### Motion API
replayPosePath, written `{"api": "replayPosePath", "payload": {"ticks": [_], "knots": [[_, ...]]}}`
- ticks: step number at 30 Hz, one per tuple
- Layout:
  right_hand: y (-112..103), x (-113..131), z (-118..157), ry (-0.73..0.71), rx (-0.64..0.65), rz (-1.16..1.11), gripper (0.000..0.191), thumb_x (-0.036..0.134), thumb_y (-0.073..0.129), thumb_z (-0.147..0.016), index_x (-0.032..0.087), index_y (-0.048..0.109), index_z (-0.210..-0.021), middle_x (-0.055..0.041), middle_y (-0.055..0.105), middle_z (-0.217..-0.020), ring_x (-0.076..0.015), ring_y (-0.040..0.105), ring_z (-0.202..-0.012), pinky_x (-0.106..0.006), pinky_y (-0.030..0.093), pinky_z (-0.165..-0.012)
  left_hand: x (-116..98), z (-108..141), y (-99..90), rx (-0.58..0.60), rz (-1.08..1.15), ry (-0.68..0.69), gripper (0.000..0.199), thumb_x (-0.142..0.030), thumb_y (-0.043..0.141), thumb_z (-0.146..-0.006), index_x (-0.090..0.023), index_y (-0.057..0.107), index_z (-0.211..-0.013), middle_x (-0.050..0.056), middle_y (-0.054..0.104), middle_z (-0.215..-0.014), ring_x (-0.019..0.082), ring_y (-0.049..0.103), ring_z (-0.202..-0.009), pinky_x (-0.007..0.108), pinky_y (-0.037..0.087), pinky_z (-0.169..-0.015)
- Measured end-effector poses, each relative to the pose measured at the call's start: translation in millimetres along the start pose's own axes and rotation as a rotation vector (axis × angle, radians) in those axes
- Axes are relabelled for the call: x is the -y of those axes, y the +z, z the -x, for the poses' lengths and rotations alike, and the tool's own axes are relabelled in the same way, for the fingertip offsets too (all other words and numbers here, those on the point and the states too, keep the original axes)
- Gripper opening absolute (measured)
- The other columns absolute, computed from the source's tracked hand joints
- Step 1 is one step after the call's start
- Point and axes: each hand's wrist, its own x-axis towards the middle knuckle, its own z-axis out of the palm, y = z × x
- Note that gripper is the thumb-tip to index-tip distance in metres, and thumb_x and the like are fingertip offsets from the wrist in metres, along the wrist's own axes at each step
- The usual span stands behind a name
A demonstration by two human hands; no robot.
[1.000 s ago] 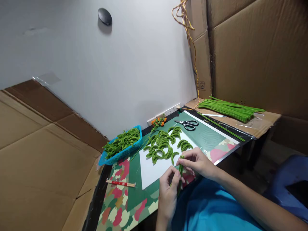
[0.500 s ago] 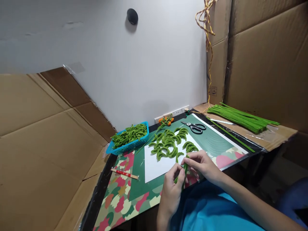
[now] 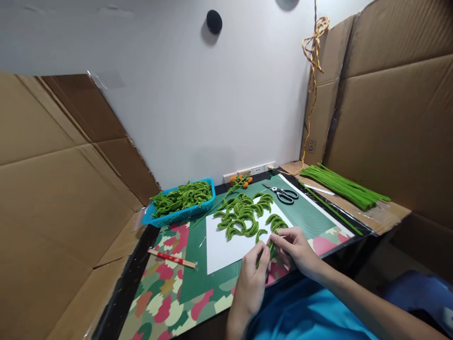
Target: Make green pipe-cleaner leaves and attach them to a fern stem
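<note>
Close to the table's front edge, my left hand and my right hand are closed on green pipe cleaners held between them. Fingers pinch the strands from both sides and hide most of them. Just beyond, a single curved green piece lies on the white paper. A small row of curved green pieces rests above my right hand. Further back, a larger cluster of bent green pieces covers the paper's upper part.
A blue basket heaped with bent green pieces stands at the back left. Black scissors and an orange-flowered stem lie at the back. Wrapped chopsticks lie left; a bundle of straight pipe cleaners lies right.
The camera view has shifted slightly, moving the table's things a little left in the picture. Both hands keep nearly the same pinching pose on the green pipe cleaners.
</note>
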Motion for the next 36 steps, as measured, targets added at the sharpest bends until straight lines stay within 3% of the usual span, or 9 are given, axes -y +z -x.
{"api": "replayPosePath", "payload": {"ticks": [4, 11, 18, 21, 26, 32, 36], "knots": [[4, 2, -2, -0.005, -0.018, 0.030, 0.054, 0.064, 0.073, -0.093, 0.018, 0.064, -0.066, 0.0043, 0.052, -0.042, -0.0092, 0.043, -0.034, -0.023, 0.034, -0.040, 3, -1, -0.4, -0.024, -0.006, 0.012, 0.044, -0.055, 0.048, -0.109, -0.022, 0.050, -0.080, -0.003, 0.047, -0.074, 0.017, 0.043, -0.069, 0.028, 0.036, -0.067], [17, -1, -8, -0.042, -0.099, 0.059, 0.051, 0.066, 0.071, -0.093, 0.016, 0.073, -0.080, 0.0053, 0.051, -0.043, -0.0095, 0.043, -0.036, -0.023, 0.033, -0.041, -1, 1, 2.1, -0.081, -0.031, 0.070, 0.041, -0.054, 0.050, -0.108, -0.022, 0.060, -0.085, 0.000, 0.058, -0.078, 0.019, 0.049, -0.072, 0.028, 0.039, -0.068], [8, -5, 2, -0.158, -0.105, 0.093, 0.046, 0.058, 0.071, -0.097, 0.017, 0.073, -0.076, 0.0051, 0.049, -0.050, -0.0092, 0.044, -0.041, -0.024, 0.038, -0.046, 4, 1, 4.2, -0.082, -0.035, 0.052, 0.042, -0.057, 0.053, -0.106, -0.022, 0.059, -0.082, -0.001, 0.056, -0.073, 0.019, 0.050, -0.070, 0.028, 0.041, -0.068], [5, -4, 10, -0.214, -0.114, 0.095, 0.042, 0.054, 0.072, -0.098, 0.017, 0.075, -0.078, 0.0020, 0.055, -0.063, -0.0095, 0.050, -0.047, -0.024, 0.039, -0.047, 0, 2, 4.1, -0.042, -0.004, 0.074, 0.037, -0.053, 0.055, -0.106, -0.021, 0.066, -0.091, 0.002, 0.063, -0.086, 0.022, 0.055, -0.083, 0.028, 0.045, -0.079], [1, -3, 18, -0.282, -0.109, 0.118, 0.034, 0.049, 0.070, -0.101, 0.019, 0.083, -0.095, -0.0001, 0.060, -0.070, -0.0099, 0.052, -0.046, -0.025, 0.040, -0.045, -4, 7, 4.8, 0.000, 0.062, 0.045, 0.036, -0.051, 0.058, -0.105, -0.019, 0.069, -0.093, 0.003, 0.066, -0.088, 0.021, 0.057, -0.085, 0.028, 0.046, -0.078], [0, -2, 18, -0.272, -0.103, 0.069, 0.030, 0.047, 0.070, -0.101, 0.020, 0.084, -0.099, 0.0002, 0.062, -0.071, -0.0097, 0.052, -0.044, -0.025, 0.043, -0.044, -5, 9, 6.7, 0.093, 0.225, -0.036, 0.037, -0.054, 0.051, -0.108, -0.020, 0.063, -0.097, -0.001, 0.061, -0.073, 0.015, 0.054, -0.062, 0.026, 0.039, -0.059], [0, -1, 19, -0.273, -0.119, 0.129, 0.034, 0.049, 0.070, -0.101, 0.019, 0.082, -0.091, 0.0002, 0.060, -0.069, -0.0107, 0.051, -0.048, -0.026, 0.042, -0.048, -9, 7, 6.4, 0.160, 0.261, -0.073, 0.040, -0.058, 0.043, -0.111, -0.021, 0.058, -0.106, -0.003, 0.060, -0.067, 0.014, 0.055, -0.056, 0.026, 0.039, -0.061]]}}
